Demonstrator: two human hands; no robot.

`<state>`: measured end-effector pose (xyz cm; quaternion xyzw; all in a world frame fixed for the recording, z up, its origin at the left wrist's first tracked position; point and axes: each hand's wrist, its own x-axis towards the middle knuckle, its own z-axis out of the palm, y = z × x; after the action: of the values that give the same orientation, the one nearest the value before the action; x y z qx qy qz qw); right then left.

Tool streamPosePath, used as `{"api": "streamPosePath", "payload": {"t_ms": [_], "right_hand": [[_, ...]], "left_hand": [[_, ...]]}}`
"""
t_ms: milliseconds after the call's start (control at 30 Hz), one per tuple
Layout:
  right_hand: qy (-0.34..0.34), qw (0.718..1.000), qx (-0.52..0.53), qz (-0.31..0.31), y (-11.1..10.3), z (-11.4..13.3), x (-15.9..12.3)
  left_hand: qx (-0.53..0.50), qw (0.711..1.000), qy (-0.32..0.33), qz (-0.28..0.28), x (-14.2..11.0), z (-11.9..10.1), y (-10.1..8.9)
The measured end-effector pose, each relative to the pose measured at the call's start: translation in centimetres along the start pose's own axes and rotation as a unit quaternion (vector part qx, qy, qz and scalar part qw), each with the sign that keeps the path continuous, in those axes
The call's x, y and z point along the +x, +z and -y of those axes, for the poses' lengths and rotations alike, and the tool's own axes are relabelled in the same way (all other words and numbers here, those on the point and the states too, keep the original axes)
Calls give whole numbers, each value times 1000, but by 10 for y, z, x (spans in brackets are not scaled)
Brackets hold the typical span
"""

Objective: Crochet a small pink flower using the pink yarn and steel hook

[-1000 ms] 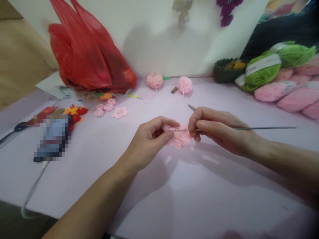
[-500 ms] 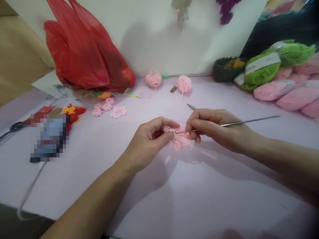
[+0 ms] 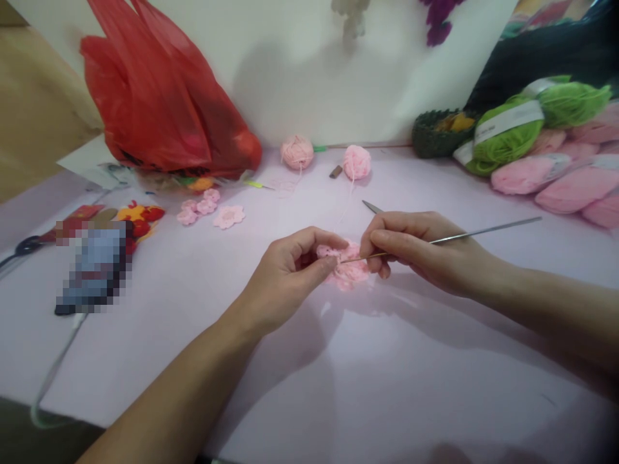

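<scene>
My left hand (image 3: 294, 270) is closed in a pinch on the left side of a pink crocheted flower piece (image 3: 353, 274), thumb in front. A thin metal crochet hook (image 3: 488, 229) is gripped like a pen in my right hand (image 3: 411, 248). Its tip meets the pink stitches beside my left thumb, and its shaft runs out to the right past the wrist. Behind the right hand a pointed metal blade (image 3: 371, 207) shows; the rest of it is hidden. A pink yarn ball (image 3: 356, 162) stands further back, with a strand trailing toward the work.
Another pink yarn ball (image 3: 297, 153) sits near the white backboard. To the left are a red plastic bag (image 3: 164, 109), small pink crocheted flowers (image 3: 229, 216) and a blurred-out device (image 3: 97, 267) on a white cable. Green yarn (image 3: 510, 138) and pink skeins (image 3: 575, 183) are piled at right.
Both hands stay almost in place. The hook has tilted very slightly at its tip and far end. The whole view has shifted a little, so background things sit slightly further left.
</scene>
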<state>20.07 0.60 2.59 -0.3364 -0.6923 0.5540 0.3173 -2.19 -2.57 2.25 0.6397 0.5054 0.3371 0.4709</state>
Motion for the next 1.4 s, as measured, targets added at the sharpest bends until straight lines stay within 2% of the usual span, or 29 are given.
{"api": "streamPosePath", "payload": {"t_ms": [800,1400], "right_hand": [[6,999,-44,2,0,2,0],[22,999,-5,30,0,-4,3]], "left_hand": [[8,1000,-4,15,-1,-2,2],[-8,1000,-8,26,1,2,0]]}}
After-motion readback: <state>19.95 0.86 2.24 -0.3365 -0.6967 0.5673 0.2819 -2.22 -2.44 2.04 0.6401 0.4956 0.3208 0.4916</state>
